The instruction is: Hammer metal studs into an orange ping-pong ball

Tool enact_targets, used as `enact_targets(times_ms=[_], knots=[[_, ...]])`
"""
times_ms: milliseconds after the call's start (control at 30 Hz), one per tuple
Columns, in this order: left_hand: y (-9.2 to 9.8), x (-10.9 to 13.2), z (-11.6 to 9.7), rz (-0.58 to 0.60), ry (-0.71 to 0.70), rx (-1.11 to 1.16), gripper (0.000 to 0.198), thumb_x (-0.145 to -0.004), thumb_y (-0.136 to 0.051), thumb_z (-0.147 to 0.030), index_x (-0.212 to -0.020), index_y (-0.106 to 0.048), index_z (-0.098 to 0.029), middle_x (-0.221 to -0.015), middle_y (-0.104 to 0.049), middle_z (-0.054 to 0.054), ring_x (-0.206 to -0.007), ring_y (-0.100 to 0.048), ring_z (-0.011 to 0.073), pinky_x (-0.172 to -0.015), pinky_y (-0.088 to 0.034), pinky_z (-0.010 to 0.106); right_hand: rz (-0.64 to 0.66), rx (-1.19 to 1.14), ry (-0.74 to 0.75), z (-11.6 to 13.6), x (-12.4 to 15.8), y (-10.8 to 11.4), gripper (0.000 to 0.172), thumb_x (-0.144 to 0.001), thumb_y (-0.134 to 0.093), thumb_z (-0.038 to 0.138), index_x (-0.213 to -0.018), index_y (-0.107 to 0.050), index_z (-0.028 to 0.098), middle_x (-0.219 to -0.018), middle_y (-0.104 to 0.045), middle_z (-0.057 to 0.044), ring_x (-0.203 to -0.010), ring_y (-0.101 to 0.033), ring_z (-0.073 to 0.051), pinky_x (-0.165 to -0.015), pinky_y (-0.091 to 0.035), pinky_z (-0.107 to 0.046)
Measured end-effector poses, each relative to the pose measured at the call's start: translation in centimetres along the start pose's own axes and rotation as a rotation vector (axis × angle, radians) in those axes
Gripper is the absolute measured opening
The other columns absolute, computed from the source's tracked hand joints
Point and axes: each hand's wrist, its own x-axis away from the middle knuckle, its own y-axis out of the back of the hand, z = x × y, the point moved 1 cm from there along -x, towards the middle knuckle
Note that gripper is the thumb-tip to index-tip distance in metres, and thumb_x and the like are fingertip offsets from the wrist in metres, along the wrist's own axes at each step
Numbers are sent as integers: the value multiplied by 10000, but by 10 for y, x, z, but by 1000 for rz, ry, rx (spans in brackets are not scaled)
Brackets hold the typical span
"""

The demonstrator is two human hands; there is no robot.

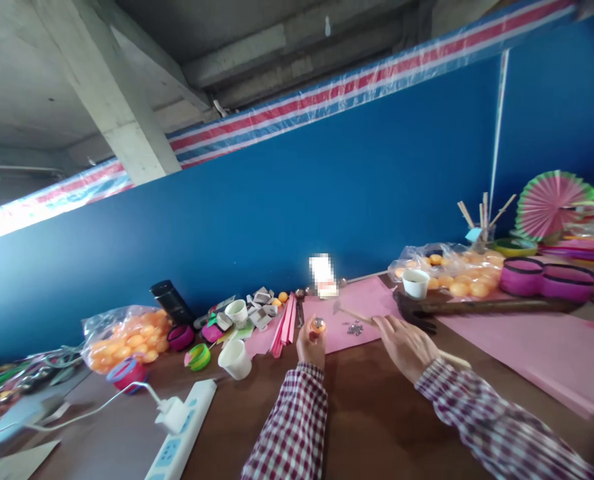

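My left hand (311, 344) is closed round a small orange ball with a shiny top (317, 326), held just above the brown table (367, 413). My right hand (405, 345) grips a thin wooden stick (359, 315) whose far end lies over a pink sheet (361, 307), close to a little heap of small metal bits (355, 327). Both sleeves are red-and-white checked.
Bags of orange balls sit at the left (127, 340) and back right (451, 270). White cups (235, 359) (415, 283), pink strips (285, 323), a power strip with a plug (179, 430), magenta tubs (547, 277), a pink paper fan (549, 203). A blue partition (301, 200) stands behind.
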Motion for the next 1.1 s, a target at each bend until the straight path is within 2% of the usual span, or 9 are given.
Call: enact_targets(times_ms=[67, 167, 233, 333, 467, 700, 800, 900, 1100], knots=[[1, 0, 2, 4, -26, 16, 376, -625, -608, -233, -992, -590, -149, -1020, -579, 120, -748, -585, 153, -642, -483, 257, 7, -14, 42, 5, 2, 0, 236, -870, -308, 237, -991, -510, 214, -725, -574, -15, -620, -541, -120, -527, -318, -236], [1, 3, 1, 72, 33, 42, 400, -620, -620, -253, -1000, -579, -138, -953, -604, 116, -649, -585, 137, -584, -493, 255, 28, -57, 42, 11, 3, 0, 253, -868, -317, 307, -1017, -506, 230, -708, -587, -2, -536, -537, -103, -447, -290, -226], [1, 6, -2, 103, 59, 56, 413, -624, -616, -272, -1012, -568, -135, -879, -620, 94, -581, -573, 120, -547, -492, 247, 27, -81, 40, 12, 4, 0, 292, -868, -314, 339, -1098, -470, 249, -735, -598, -2, -536, -544, -96, -444, -302, -214], [0, 8, -6, 135, 79, 73, 416, -632, -611, -276, -1022, -555, -144, -875, -629, 81, -635, -589, 133, -569, -493, 240, -4, -81, 68, 14, 6, -1, 369, -873, -316, 321, -1237, -355, 272, -737, -592, 0, -556, -549, -89, -476, -331, -202], [-3, 10, -10, 206, 91, 87, 379, -639, -602, -252, -1000, -566, -140, -816, -645, 71, -651, -592, 139, -596, -490, 239, -11, -70, 149, 17, 9, -4, 428, -865, -345, 277, -1289, -293, 275, -700, -567, 5, -542, -534, -85, -467, -331, -199], [-4, 12, -8, 205, 98, 136, 389, -635, -606, -251, -1005, -562, -137, -854, -645, 64, -702, -602, 145, -632, -491, 234, -7, -69, 100, 15, 9, -3, 444, -862, -344, 266, -1301, -278, 270, -717, -565, 4, -571, -534, -85, -480, -350, -195], [-4, 11, -4, 217, 121, 123, 380, -639, -601, -259, -998, -565, -140, -794, -644, 51, -653, -597, 135, -587, -491, 224, 46, -48, 150, 15, 9, -2, 453, -857, -360, 277, -1301, -272, 283, -692, -557, 18, -537, -528, -86, -445, -331, -207], [-4, 10, -4, 196, 149, 132, 387, -630, -606, -261, -992, -563, -131, -777, -641, 52, -630, -595, 134, -562, -491, 224, 20, -46, 107, 16, 9, -2, 447, -865, -347, 289, -1304, -262, 285, -706, -565, 17, -556, -537, -85, -458, -337, -204], [-3, 9, -7, 180, 148, 166, 383, -609, -618, -240, -976, -560, -149, -845, -643, 60, -693, -611, 147, -613, -491, 238, 32, -54, 115, 16, 10, -4, 435, -864, -339, 298, -1296, -285, 287, -691, -572, 10, -537, -534, -90, -437, -328, -200]])
